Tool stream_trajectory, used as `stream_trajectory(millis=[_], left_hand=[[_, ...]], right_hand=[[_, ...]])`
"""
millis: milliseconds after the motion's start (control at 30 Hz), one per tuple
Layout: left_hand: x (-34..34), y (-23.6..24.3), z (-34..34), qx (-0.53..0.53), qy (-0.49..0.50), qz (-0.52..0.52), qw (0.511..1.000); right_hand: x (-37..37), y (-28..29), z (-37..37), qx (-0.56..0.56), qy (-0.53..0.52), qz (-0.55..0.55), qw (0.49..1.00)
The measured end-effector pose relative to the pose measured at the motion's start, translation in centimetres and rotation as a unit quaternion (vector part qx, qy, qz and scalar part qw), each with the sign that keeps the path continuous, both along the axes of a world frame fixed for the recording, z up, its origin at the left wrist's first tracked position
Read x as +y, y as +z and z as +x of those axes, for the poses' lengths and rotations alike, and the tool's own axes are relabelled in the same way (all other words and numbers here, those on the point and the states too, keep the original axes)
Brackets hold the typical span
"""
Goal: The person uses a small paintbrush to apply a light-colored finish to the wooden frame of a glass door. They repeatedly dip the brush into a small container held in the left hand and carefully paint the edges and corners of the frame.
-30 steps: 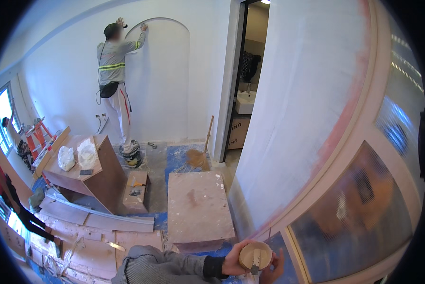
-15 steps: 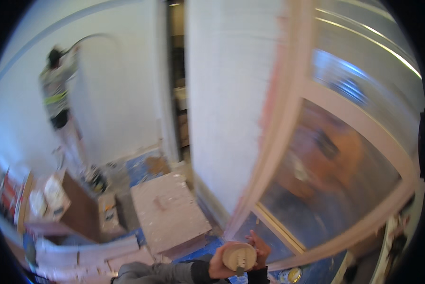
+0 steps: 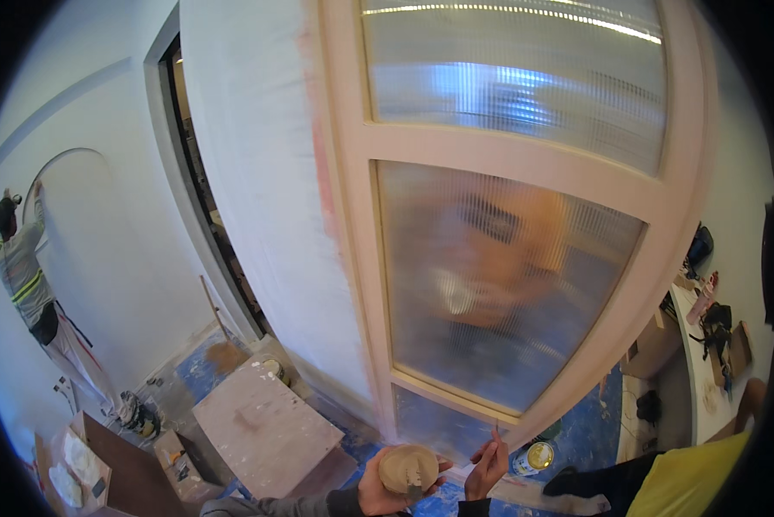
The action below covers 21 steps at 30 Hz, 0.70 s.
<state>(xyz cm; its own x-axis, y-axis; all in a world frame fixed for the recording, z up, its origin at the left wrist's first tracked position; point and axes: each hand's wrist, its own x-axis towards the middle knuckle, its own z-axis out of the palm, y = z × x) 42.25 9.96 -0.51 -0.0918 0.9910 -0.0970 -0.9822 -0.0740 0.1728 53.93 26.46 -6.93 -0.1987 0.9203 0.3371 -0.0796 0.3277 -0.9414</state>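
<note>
My left hand (image 3: 376,489) is wrapped round a small tan tub (image 3: 407,470) with a round top, low in front of me. A small grey patch shows at the tub's near edge. Just to its right, my right hand (image 3: 488,465) is raised with its fingers pinched on a thin stick-like tool (image 3: 496,426), too small to name surely. Close beyond this hand stands a pale pink frame (image 3: 490,142) with ribbed glass panes (image 3: 499,284). The hand is near the frame's lower rail; whether the tool touches it I cannot tell.
A person (image 3: 29,276) works at the far left wall, and an orange-clad shape is blurred behind the glass. A yellow sleeve (image 3: 697,474) is close at right. An open can (image 3: 533,458) stands beside the frame. A pinkish box (image 3: 266,418) lies on the left floor.
My view has swung right, bringing the glazed frame to the middle and the yellow-clad person into sight. My right hand has moved away from the tub to its right.
</note>
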Motion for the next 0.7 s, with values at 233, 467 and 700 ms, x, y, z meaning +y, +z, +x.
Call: stream_trajectory(millis=[233,467,700], left_hand=[[0.1,-0.4,0.3,-0.023,-0.029,0.002,0.999],[0.6,-1.3,-0.2,-0.048,-0.075,-0.005,0.996],[-0.6,-2.9,-0.9,0.061,-0.022,-0.021,0.998]], right_hand=[[-1.6,-2.9,1.8,0.049,-0.032,-0.058,0.997],[-2.7,-7.2,5.4,-0.055,-0.065,-0.036,0.996],[-4.4,-1.6,1.9,0.013,-0.084,-0.008,0.996]])
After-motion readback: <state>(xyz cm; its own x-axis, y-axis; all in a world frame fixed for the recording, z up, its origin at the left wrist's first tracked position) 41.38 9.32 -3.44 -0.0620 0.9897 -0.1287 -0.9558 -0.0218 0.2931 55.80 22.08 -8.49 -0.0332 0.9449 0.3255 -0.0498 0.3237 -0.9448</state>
